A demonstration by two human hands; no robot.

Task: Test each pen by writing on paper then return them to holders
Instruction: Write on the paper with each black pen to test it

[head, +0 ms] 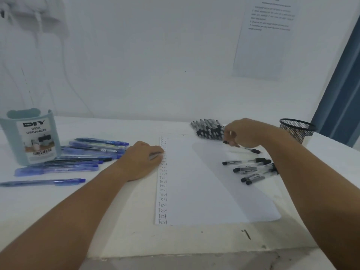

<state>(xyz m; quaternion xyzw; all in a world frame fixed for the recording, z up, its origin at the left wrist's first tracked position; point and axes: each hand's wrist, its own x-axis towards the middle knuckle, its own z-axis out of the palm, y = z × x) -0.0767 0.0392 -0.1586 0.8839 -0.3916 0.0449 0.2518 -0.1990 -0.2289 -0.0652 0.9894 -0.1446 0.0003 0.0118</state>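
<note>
While the left hand lies flat at centre frame, fingers relaxed and spread on the left margin of the paper, the right hand at upper right curls its grip round a black pen, pinching it just above the sheet's right edge. A column of "Test" words runs down the paper's left side. Behind the right hand, a tidy row of black pens sits on the counter. More loose black pens lie at the paper's right edge. A black mesh holder stands far right. At left, blue pens are scattered beside a pale blue desk organizer.
</note>
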